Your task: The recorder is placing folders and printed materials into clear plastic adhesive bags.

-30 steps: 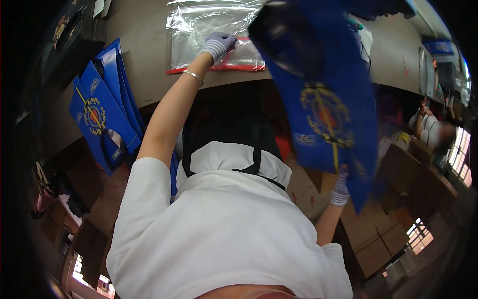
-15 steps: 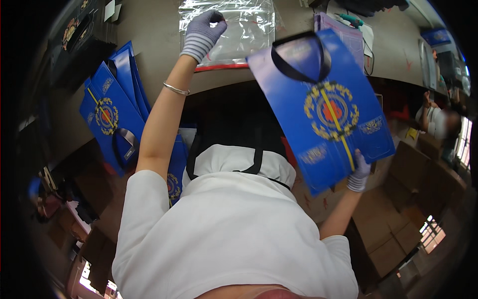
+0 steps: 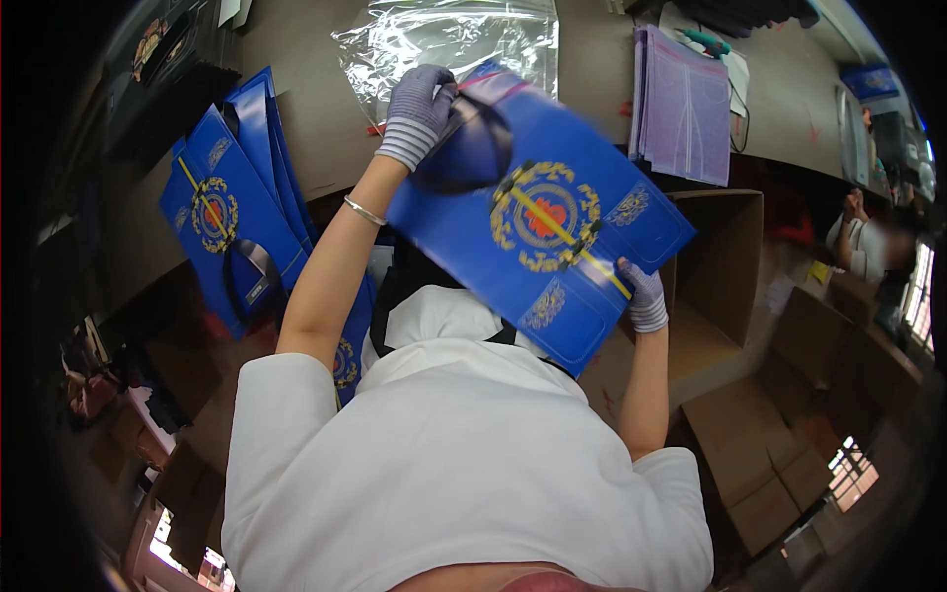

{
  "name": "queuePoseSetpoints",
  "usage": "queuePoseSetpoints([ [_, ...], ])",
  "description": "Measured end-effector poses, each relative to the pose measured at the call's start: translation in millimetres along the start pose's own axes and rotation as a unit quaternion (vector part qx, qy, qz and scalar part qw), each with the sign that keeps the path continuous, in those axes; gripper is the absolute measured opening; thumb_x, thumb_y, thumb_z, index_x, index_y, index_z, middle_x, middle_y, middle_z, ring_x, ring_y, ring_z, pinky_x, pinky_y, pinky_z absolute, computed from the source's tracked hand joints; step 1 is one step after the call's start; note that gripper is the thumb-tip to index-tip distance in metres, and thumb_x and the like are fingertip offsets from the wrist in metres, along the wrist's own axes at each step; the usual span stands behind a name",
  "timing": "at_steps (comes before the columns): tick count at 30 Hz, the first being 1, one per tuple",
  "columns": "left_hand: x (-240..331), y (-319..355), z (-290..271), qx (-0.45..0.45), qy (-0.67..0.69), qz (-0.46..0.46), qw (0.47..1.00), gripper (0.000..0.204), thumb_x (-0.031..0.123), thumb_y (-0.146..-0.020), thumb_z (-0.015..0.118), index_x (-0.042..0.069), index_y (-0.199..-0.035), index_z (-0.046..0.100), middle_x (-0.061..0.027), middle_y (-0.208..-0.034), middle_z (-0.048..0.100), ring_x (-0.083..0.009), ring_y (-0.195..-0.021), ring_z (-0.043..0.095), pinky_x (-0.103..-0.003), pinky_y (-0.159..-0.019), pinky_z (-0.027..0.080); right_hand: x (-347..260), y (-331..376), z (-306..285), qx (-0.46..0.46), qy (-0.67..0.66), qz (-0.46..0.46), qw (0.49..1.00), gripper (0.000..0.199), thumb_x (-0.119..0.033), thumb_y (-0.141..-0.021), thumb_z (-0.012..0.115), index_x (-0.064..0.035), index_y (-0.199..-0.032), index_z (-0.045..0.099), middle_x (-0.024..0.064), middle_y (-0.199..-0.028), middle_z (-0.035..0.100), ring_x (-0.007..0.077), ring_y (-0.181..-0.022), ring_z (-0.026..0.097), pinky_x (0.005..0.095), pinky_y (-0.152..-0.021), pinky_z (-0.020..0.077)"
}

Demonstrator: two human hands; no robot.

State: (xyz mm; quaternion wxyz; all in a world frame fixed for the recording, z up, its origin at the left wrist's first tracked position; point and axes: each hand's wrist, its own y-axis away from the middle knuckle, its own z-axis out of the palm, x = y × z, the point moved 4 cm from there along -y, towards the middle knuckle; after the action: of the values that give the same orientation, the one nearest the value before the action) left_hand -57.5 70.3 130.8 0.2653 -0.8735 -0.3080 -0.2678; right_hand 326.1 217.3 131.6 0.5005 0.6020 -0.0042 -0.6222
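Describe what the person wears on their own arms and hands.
Both hands wear knitted gloves in a pale grey-lilac with ribbed cuffs: the left hand and the right hand. A thin silver bangle circles the left wrist. The forearms are bare; short white sleeves end above the elbows. No watch or rings show.

A person in a white top is holding a flat blue gift bag with a gold emblem between two gloved hands: the left hand is gripping its top end by the dark handle, the right hand is pinching its lower edge. A clear plastic sleeve is lying on the surface beyond, a stack of matching blue bags is overhanging its near-left edge, and purple sheets are sitting toward its right.
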Motion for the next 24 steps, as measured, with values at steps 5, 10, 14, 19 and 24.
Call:
queuePoseSetpoints([
  [5,-8,4,-4,-0.015,-0.018,-0.012,1.000,0.011,0.012,-0.077,0.058,0.005,-0.086,0.060,-0.0153,-0.082,0.059,-0.0323,-0.081,0.056,-0.040,-0.075,0.044,11,-5,1,-0.007,0.017,0.014,1.000,0.054,-0.018,-0.072,0.071,-0.0015,-0.118,0.047,0.0094,-0.106,0.056,0.0188,-0.092,0.056,0.0307,-0.081,0.0480],
  [10,-10,27,-11,-0.066,-0.036,-0.025,0.997,0.020,0.018,-0.075,0.062,0.005,-0.090,0.059,-0.0141,-0.083,0.058,-0.0327,-0.086,0.054,-0.040,-0.079,0.043,17,-7,-5,0.026,-0.013,-0.026,0.999,0.053,-0.019,-0.073,0.070,-0.0012,-0.118,0.047,0.0100,-0.106,0.057,0.0211,-0.094,0.057,0.0328,-0.084,0.0470],
  [14,-24,54,-24,-0.006,-0.116,-0.035,0.993,0.030,0.019,-0.071,0.067,0.005,-0.096,0.057,-0.0109,-0.088,0.059,-0.0302,-0.090,0.055,-0.038,-0.082,0.043,27,-11,-12,0.027,-0.010,-0.040,0.999,0.053,-0.018,-0.074,0.071,-0.0028,-0.118,0.046,0.0084,-0.106,0.055,0.0188,-0.092,0.056,0.0310,-0.081,0.0482],
  [19,-61,79,-32,-0.009,-0.148,-0.161,0.976,0.021,0.015,-0.071,0.064,0.008,-0.090,0.058,-0.0107,-0.089,0.059,-0.0292,-0.088,0.055,-0.039,-0.078,0.045,21,-13,4,0.068,-0.021,-0.075,0.995,0.043,-0.017,-0.077,0.069,-0.0035,-0.113,0.050,0.0058,-0.097,0.057,0.0157,-0.085,0.056,0.0275,-0.075,0.0483],
  [24,-44,77,-34,0.062,-0.091,-0.108,0.988,0.012,0.015,-0.073,0.056,0.004,-0.076,0.060,-0.0183,-0.077,0.059,-0.0367,-0.074,0.055,-0.042,-0.068,0.044,29,-3,-18,0.099,0.072,-0.084,0.989,0.025,-0.019,-0.084,0.060,-0.0019,-0.103,0.057,0.0061,-0.094,0.060,0.0148,-0.080,0.058,0.0268,-0.074,0.0475],
])
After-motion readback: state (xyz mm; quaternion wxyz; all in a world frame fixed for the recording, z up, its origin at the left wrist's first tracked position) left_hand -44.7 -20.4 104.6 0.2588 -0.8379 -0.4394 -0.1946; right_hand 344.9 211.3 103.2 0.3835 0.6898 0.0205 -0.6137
